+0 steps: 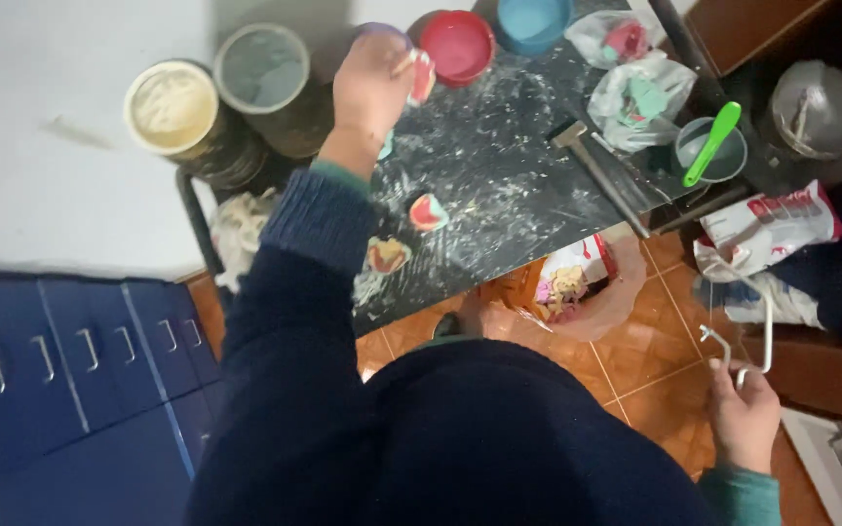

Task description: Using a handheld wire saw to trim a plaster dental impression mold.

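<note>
My left hand (372, 83) reaches over the black, dust-smeared table (509, 166) and is shut on a small red and white moulded piece (422, 76), held beside a red bowl (458, 45). Two more small coloured pieces (428, 211) (387, 255) lie on the table below that hand. Down at the right, above the orange tile floor (655, 360), my right hand (745, 419) grips a bent white wire handle (757, 321). Dark blue sleeves cover both arms.
A cream-filled bucket (172, 105) and a grey-filled bucket (262, 66) stand at the table's left. A blue bowl (532, 21), plastic bags of pink and green material (635, 97), a hammer-like tool (596, 170) and a cup with a green spoon (711, 146) lie right. Blue cabinets (80, 370) stand left.
</note>
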